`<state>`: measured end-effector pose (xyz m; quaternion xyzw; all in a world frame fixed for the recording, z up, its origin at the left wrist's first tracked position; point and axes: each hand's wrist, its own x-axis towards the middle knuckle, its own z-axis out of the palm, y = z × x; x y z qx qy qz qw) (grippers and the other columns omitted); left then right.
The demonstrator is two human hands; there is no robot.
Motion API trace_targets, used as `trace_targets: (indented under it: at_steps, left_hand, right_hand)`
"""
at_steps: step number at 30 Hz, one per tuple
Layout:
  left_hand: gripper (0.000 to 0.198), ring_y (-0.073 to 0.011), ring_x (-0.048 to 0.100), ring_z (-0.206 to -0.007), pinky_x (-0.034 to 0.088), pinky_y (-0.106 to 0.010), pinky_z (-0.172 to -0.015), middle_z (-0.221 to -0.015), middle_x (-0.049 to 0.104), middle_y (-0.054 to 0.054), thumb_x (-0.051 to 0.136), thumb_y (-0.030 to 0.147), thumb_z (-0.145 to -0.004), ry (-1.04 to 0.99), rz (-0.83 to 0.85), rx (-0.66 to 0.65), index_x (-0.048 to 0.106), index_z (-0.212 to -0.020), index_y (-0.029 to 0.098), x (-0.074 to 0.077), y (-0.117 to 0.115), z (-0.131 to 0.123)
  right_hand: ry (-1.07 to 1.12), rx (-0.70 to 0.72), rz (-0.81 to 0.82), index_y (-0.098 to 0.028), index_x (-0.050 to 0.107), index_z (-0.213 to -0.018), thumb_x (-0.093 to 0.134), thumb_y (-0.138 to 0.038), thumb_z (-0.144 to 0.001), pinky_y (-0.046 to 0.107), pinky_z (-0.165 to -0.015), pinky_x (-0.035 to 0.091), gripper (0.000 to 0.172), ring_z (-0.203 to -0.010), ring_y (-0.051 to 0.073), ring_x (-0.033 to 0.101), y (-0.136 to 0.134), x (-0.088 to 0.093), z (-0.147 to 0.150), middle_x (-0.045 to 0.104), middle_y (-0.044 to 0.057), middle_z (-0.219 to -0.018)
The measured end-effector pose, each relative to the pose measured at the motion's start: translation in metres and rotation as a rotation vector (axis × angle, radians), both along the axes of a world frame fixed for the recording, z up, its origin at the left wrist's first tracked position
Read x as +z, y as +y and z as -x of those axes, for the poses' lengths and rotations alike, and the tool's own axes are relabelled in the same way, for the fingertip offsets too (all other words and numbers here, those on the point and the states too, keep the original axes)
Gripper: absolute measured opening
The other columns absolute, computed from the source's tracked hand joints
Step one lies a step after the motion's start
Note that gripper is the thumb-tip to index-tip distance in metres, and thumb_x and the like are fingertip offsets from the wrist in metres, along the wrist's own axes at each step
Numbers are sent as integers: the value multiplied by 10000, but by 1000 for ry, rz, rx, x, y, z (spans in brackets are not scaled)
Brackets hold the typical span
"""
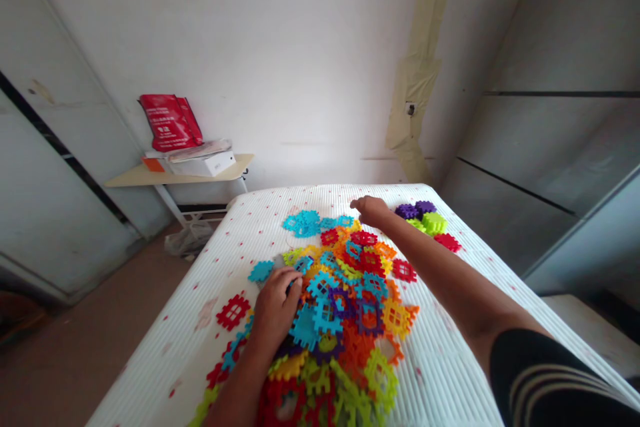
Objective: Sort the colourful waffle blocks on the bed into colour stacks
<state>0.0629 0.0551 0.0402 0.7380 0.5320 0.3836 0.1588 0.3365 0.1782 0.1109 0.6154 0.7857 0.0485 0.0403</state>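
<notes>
White cover (200, 273), showing along far edge — right hand (371, 211) nearby, curled; left hand (274, 297) at notched tiles (325, 313) — both grips unclear.

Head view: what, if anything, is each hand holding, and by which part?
The left hand is at a light-blue notched plastic piece; whether it grips an edge cannot be told. Nothing shows in the right hand, but its underside is hidden.

Right arm (453, 287) outstretched, left arm (247, 373) nearer the body.
The right hand (370, 211) points leftward, its fingers bent; the left hand (276, 297) is palm-down, its thumb (294, 297) slightly apart from the forefinger.
</notes>
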Motion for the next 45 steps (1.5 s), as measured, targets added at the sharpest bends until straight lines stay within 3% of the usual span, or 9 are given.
trace_targets:
  at_steps: [5, 9, 13, 17, 21, 24, 26, 33, 45]
  left_hand:
    - [295, -209, 594, -935, 461, -381, -875, -965, 653, -79, 423, 347, -809, -13, 2, -4, 669, -853, 191, 0, 0, -1]
    - [296, -207, 594, -934, 461, -371, -873, -963, 652, -80, 426, 357, -816, -6, -19, -11, 664, -862, 186, -2, 1, 0]
    - [300, -209, 597, -933, 460, -368, -875, -957, 656, -74, 431, 377, -814, -5, -19, -12, 663, -858, 192, -4, 3, 1]
    - [313, -216, 601, -925, 463, -374, -871, -958, 659, -74, 428, 397, -804, -6, -15, -5, 665, -844, 197, -5, 4, 2]
    - [308, -212, 611, -896, 477, -363, -849, -930, 667, -64, 433, 407, -792, -17, -20, -7, 670, -822, 213, -4, 3, 1]
    - [311, -213, 613, -891, 481, -362, -845, -924, 669, -63, 435, 412, -789, -18, -29, -2, 675, -812, 216, -3, 3, 1]
    - [318, -216, 613, -898, 479, -368, -853, -935, 668, -66, 435, 416, -789, -12, -27, 5, 680, -812, 214, -3, 3, 2]
    - [335, -230, 613, -916, 484, -388, -851, -955, 668, -76, 427, 410, -786, -2, -10, -2, 690, -815, 204, -2, 4, 1]
    - [357, -230, 606, -933, 473, -402, -870, -976, 661, -80, 414, 428, -802, 29, 20, -6, 683, -840, 197, -4, 4, 3]
  right_hand:
    - [367, 316, 142, -258, 640, -1007, 562, -301, -792, 233, -697, 420, 234, -824, 154, 606, -93, 18, 17, 669, 5, -953]
    - [315, 359, 117, -296, 566, -1137, 615, -470, -727, 286, -727, 425, 449, -947, 220, 565, -167, 3, 23, 624, 68, -1056]
    - [233, 303, 124, -246, 500, -1211, 614, -410, -726, 300, -725, 439, 525, -948, 226, 551, -196, -21, 29, 608, 102, -1061]
    - [234, 336, 90, -206, 506, -1190, 587, -321, -729, 301, -735, 447, 481, -914, 217, 566, -202, -19, 28, 632, 90, -1021]
    - [293, 308, -118, -215, 468, -1260, 530, -309, -781, 307, -796, 449, 491, -1004, 210, 560, -179, 9, 2, 608, 90, -1147]
    - [194, 121, -248, -216, 479, -1274, 535, -312, -788, 310, -796, 455, 498, -1053, 230, 552, -133, 28, -30, 597, 102, -1188]
    - [69, -28, -203, -235, 502, -1259, 567, -290, -752, 315, -778, 462, 514, -1034, 243, 571, -95, 33, -50, 612, 92, -1172]
    - [-152, -155, 86, -282, 523, -1251, 586, -256, -731, 336, -767, 463, 524, -1031, 265, 589, -9, 15, -78, 621, 84, -1167]
    - [-144, -114, 191, -247, 586, -1185, 619, -276, -688, 296, -708, 459, 498, -990, 267, 603, 28, -9, -84, 640, 96, -1121]
